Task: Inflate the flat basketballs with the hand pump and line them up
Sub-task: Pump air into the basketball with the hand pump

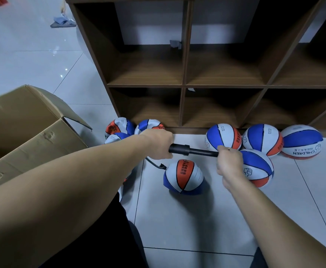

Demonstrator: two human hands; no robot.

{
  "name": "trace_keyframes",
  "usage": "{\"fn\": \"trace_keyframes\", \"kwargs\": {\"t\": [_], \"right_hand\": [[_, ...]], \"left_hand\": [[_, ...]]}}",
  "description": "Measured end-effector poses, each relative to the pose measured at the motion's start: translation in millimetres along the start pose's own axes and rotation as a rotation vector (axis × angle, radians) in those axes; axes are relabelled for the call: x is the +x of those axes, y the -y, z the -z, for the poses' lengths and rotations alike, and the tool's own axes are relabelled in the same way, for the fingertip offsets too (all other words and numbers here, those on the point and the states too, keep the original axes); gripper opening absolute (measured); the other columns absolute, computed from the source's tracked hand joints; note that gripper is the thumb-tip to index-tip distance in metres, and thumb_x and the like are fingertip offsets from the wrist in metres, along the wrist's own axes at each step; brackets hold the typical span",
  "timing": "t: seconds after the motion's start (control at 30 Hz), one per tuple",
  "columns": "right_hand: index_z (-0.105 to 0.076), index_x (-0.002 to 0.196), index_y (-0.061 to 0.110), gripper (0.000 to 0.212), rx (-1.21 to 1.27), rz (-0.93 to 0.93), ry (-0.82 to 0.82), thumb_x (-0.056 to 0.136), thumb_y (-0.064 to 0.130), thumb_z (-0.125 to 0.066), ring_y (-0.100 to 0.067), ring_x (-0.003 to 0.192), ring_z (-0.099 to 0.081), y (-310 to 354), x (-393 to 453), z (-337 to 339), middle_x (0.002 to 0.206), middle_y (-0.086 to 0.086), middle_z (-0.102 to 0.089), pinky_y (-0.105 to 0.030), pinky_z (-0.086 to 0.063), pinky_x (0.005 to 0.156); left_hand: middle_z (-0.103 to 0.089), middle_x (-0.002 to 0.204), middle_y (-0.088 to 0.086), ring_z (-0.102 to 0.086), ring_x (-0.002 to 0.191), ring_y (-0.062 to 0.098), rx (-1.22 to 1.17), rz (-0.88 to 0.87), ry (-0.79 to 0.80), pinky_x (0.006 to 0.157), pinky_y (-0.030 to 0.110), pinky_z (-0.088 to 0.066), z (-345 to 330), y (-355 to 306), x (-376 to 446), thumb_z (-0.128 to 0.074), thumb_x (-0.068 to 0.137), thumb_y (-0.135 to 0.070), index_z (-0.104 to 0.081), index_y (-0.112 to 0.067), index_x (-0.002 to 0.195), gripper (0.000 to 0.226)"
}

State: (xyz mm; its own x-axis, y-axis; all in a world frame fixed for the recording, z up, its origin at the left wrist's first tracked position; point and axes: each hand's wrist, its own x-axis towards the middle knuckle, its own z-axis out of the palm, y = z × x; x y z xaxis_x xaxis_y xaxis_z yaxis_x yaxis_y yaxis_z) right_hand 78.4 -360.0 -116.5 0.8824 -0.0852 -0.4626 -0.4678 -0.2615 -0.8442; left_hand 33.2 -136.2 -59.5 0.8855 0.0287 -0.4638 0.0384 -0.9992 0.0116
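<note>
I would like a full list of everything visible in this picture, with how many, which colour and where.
inflated basketballs: four, blue, white and orange; three along the shelf foot at right, one in front of them.
ball being pumped: one, same colours, on the floor at centre, hose attached.
flat basketballs: at least three, same colours, by the shelf's left corner; partly hidden.
hand pump: one, black, held level above the floor.
shelf unit: one, brown wood, open compartments, at back.
cardboard box: one, brown, open, at left.
mop head: one, grey-blue, far floor.
left hand: grips the pump's left end.
right hand: grips its right end.
</note>
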Motion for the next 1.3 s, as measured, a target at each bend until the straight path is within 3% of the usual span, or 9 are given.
{"fn": "trace_keyframes", "kwargs": {"t": [0.1,0.23,0.37,0.67,0.93,1.3], "right_hand": [[-0.024,0.069,0.026,0.032,0.002,-0.025,-0.021,0.086,0.018,-0.05,-0.022,0.058,-0.016,-7.6,10.6,12.6,0.065,-0.001,-0.021,-0.036,-0.015,0.055],[-0.029,0.064,0.02,0.035,0.027,-0.035,-0.125,0.091,0.018,-0.051,-0.024,0.058,-0.024,-10.0,5.5,6.4,0.06,0.0,-0.028,-0.038,-0.023,0.058],[-0.033,0.061,0.015,0.035,-0.008,0.103,-0.247,0.092,0.014,-0.049,-0.026,0.059,-0.03,-3.0,-12.9,-8.3,0.059,-0.003,-0.035,-0.039,-0.027,0.059],[-0.037,0.066,0.019,0.039,0.022,0.176,-0.184,0.103,0.014,-0.045,-0.022,0.062,-0.037,-7.6,-42.5,-35.6,0.066,0.001,-0.043,-0.038,-0.03,0.059],[-0.033,0.066,0.017,0.037,0.005,0.241,-0.15,0.1,0.017,-0.045,-0.022,0.064,-0.036,-2.5,-47.5,-44.9,0.064,0.001,-0.04,-0.041,-0.033,0.066],[-0.04,0.068,0.017,0.037,-0.062,0.272,0.0,0.104,0.024,-0.05,-0.02,0.059,-0.037,5.2,-32.9,-30.6,0.062,0.002,-0.04,-0.034,-0.031,0.058]], "left_hand": [[-0.065,0.079,-0.004,-0.061,0.071,0.016,-0.05,0.034,0.034,0.061,0.03,-0.045,1.4,9.8,-1.8,-0.072,0.095,-0.045,-0.06,-0.028,0.082,0.025],[-0.062,0.079,-0.004,-0.059,0.07,0.014,0.001,0.006,0.003,0.061,0.03,-0.048,0.0,-0.7,-1.2,-0.068,0.099,-0.046,-0.06,-0.028,0.085,0.024],[-0.064,0.082,-0.004,-0.061,0.072,0.015,0.021,-0.04,-0.033,0.068,0.034,-0.055,-0.1,-10.2,-2.8,-0.064,0.101,-0.047,-0.063,-0.027,0.095,0.021],[-0.063,0.078,-0.003,-0.063,0.07,0.018,0.063,-0.062,-0.082,0.067,0.037,-0.059,-1.8,-24.2,-15.7,-0.062,0.102,-0.048,-0.066,-0.026,0.096,0.022],[-0.066,0.075,-0.001,-0.067,0.07,0.022,0.035,-0.067,-0.108,0.067,0.039,-0.061,-1.5,-33.8,-14.6,-0.063,0.101,-0.044,-0.067,-0.025,0.091,0.022],[-0.065,0.079,-0.004,-0.065,0.074,0.016,0.018,-0.082,-0.119,0.069,0.036,-0.058,5.6,-21.8,-6.6,-0.065,0.101,-0.047,-0.067,-0.026,0.096,0.022]]}}
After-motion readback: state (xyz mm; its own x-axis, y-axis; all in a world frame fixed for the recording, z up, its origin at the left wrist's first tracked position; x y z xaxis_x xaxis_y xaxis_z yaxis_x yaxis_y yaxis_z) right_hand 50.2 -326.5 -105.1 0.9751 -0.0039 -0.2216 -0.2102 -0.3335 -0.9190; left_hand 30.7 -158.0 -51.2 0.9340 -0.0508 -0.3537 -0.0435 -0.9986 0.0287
